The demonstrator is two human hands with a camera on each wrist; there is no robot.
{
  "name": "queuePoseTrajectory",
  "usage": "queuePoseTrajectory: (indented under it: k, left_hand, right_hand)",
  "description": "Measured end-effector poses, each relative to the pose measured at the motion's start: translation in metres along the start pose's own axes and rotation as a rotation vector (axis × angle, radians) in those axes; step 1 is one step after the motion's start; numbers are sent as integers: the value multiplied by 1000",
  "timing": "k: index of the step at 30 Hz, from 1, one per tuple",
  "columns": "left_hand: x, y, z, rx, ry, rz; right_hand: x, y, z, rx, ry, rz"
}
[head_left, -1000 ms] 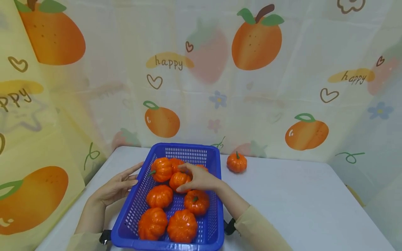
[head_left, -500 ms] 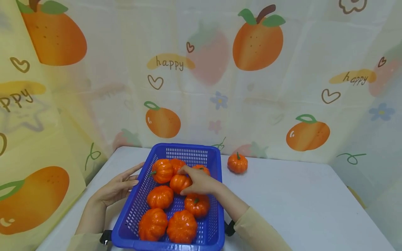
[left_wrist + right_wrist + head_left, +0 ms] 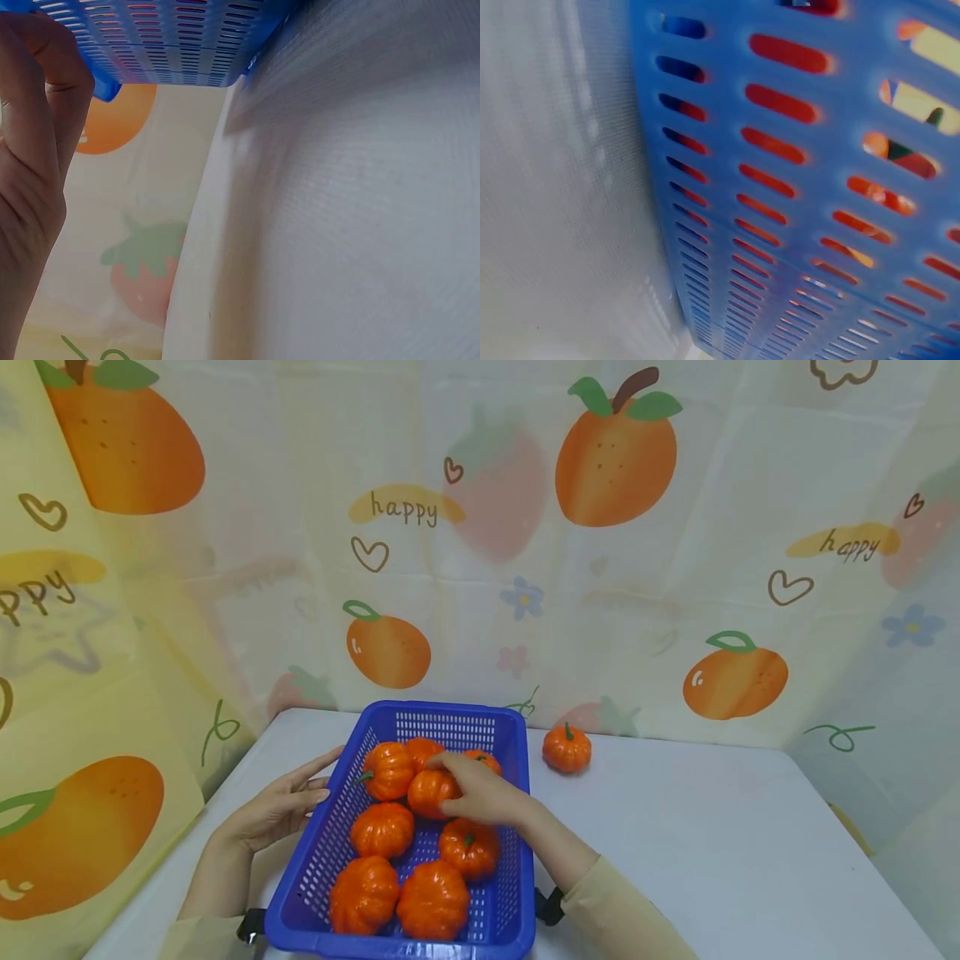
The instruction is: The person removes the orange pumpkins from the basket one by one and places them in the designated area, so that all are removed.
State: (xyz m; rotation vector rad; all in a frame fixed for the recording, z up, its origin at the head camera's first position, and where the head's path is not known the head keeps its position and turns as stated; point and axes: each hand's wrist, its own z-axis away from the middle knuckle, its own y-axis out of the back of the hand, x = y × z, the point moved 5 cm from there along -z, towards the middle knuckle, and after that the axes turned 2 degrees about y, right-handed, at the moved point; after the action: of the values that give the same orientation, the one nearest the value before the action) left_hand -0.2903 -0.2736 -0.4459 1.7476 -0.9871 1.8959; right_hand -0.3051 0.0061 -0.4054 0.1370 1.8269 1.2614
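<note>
A blue slotted plastic basket (image 3: pixel 405 946) holds several glossy orange pumpkins, some with green stems. Inside it, my right hand (image 3: pixel 483 789) grips a small pumpkin (image 3: pixel 431 795) near the middle, fingers over the top and thumb on the near side. My left hand (image 3: pixel 277 810) rests its extended fingers against the outside of the basket's left wall; the left wrist view shows this hand (image 3: pixel 30 142) at the basket's edge. In the right wrist view the basket's wall (image 3: pixel 727 187) hides my right hand, and orange shows through its slots.
One more pumpkin (image 3: pixel 567 750) stands outside the basket on the white tabletop (image 3: pixel 675 843), at the back, right of the basket. A fruit-printed curtain (image 3: pixel 480 527) hangs behind the table and along its left side.
My right thumb has shifted slightly to the right on the small pumpkin, which now shows more of its near side. My left hand and the basket have stayed in place.
</note>
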Motion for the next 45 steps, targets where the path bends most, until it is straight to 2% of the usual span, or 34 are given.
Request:
queuePoseTrajectory:
  k: [4, 10, 15, 20, 24, 31, 40, 45]
  left_hand:
    - [0, 0, 0, -2, 2, 10]
    - [0, -1, 0, -8, 1, 20]
    - [1, -2, 0, -12, 0, 26]
    - [1, -2, 0, 14, 4, 16]
    - [1, -2, 0, 24, 9, 9]
    - [0, -1, -1, 18, 19, -13]
    - [-1, 0, -1, 28, 27, -14]
    - [-1, 0, 0, 23, 22, -13]
  right_hand:
    - [2, 3, 0, 32, 3, -42]
    - [1, 9, 2, 98, -37, -182]
    - [1, 16, 4, 192, -49, -279]
    - [6, 23, 5, 287, -20, -385]
    - [11, 28, 7, 303, 21, -495]
    - [18, 37, 12, 306, 39, -620]
    - [31, 48, 21, 337, 10, -977]
    - [38, 57, 28, 380, -26, -1013]
